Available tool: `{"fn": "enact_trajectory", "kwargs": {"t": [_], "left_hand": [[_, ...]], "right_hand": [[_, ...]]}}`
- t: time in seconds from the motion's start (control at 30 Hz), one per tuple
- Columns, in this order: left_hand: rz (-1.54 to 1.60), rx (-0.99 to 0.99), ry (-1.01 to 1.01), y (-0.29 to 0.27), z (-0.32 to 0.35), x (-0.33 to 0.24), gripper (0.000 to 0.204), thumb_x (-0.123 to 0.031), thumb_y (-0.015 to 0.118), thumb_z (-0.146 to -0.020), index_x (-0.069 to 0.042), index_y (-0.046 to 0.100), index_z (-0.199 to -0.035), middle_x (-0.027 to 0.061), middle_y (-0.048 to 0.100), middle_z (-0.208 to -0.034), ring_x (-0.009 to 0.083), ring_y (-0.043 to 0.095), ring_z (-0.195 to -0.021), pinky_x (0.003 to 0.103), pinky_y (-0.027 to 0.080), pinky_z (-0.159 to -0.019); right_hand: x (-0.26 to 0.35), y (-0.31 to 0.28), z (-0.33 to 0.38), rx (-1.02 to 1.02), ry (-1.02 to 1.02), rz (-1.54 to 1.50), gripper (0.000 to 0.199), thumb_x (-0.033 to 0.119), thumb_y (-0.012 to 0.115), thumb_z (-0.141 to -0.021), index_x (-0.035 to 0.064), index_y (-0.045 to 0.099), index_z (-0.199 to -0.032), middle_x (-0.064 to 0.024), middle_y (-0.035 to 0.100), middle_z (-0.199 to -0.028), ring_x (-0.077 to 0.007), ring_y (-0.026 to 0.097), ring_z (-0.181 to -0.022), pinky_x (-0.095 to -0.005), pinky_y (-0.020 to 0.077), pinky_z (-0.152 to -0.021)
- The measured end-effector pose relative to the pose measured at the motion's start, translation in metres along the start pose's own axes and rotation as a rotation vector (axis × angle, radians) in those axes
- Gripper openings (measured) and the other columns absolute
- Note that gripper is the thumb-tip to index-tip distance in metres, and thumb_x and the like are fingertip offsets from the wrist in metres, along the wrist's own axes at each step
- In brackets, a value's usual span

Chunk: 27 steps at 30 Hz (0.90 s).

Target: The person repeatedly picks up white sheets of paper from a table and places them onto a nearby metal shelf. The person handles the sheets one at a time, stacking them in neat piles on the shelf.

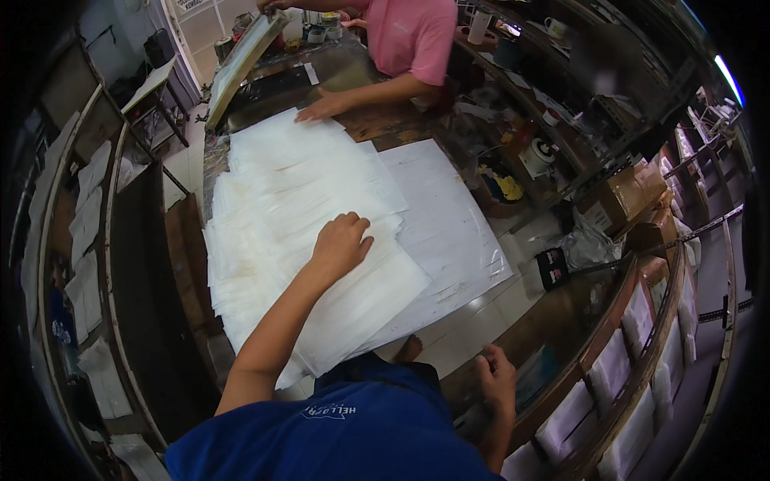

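Observation:
My left hand [342, 244] rests on a broad, overlapping pile of thin white translucent sheets [281, 184], possibly plastic bags. Its fingers are bent but apart, and nothing shows in its grip. Off to the right, beyond the table's edge, my right hand [497, 375] hangs in the air near a rack. Its fingers curl loosely with the thumb apart, and I see no object in it. Under the pile lies a large pale board or sheet [453, 216]. Across the table a co-worker's hand [321, 106] touches the far end of the pile.
A co-worker in a pink shirt [413, 36] holds a tilted framed screen [245, 60] at the far left. Racks with white sheets [613, 365] curve along the right, and a dark shelf [148, 264] stands on the left. A cardboard box [630, 196] sits at the right.

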<state>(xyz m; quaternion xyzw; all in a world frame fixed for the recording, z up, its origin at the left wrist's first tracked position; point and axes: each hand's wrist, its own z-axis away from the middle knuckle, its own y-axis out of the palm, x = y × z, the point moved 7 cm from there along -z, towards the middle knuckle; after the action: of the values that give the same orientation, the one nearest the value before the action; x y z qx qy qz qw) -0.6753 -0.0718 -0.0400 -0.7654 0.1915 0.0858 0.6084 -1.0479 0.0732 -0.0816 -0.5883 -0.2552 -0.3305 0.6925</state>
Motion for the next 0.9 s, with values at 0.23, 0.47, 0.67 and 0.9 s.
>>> {"fn": "enact_trajectory", "kwargs": {"t": [0.23,0.47,0.67,0.9], "left_hand": [[-0.381,0.129,-0.113,0.1,-0.05,0.049,0.016,-0.017,0.058,-0.083,-0.007,0.063,-0.095,0.0113,0.062,-0.092,0.028,0.06,-0.088,0.043,0.048,-0.076],[-0.364,0.058,-0.176,0.096,-0.052,0.035,0.015,-0.014,0.057,-0.08,-0.006,0.063,-0.091,0.0122,0.063,-0.09,0.0293,0.061,-0.086,0.044,0.049,-0.074],[-0.374,0.126,-0.208,0.127,-0.063,0.048,0.016,-0.015,0.055,-0.08,-0.009,0.066,-0.088,0.0124,0.067,-0.093,0.0268,0.065,-0.087,0.045,0.048,-0.078],[-0.34,0.079,-0.131,0.11,-0.015,-0.04,0.013,-0.019,0.053,-0.083,-0.009,0.061,-0.083,0.0066,0.063,-0.082,0.0227,0.063,-0.079,0.038,0.045,-0.073]], "right_hand": [[-0.034,-0.018,-0.033,0.089,-0.029,-0.054,0.032,0.018,0.063,-0.084,0.0023,0.061,-0.111,-0.015,0.065,-0.078,-0.022,0.061,-0.066,-0.0329,0.0488,-0.065],[-0.015,0.007,-0.086,0.369,-0.164,-0.127,0.03,0.016,0.062,-0.087,0.0006,0.059,-0.114,-0.0091,0.064,-0.076,-0.0129,0.059,-0.068,-0.0286,0.0477,-0.062],[0.022,0.05,-0.117,0.678,-0.345,-0.103,0.034,0.016,0.06,-0.089,-0.0013,0.057,-0.118,-0.0148,0.065,-0.083,-0.0182,0.062,-0.074,-0.0311,0.0492,-0.068],[0.053,0.075,-0.127,0.692,-0.328,-0.385,0.051,0.012,0.055,-0.092,-0.0016,0.038,-0.138,-0.0111,0.058,-0.095,-0.0121,0.056,-0.07,-0.0253,0.0475,-0.061]]}}
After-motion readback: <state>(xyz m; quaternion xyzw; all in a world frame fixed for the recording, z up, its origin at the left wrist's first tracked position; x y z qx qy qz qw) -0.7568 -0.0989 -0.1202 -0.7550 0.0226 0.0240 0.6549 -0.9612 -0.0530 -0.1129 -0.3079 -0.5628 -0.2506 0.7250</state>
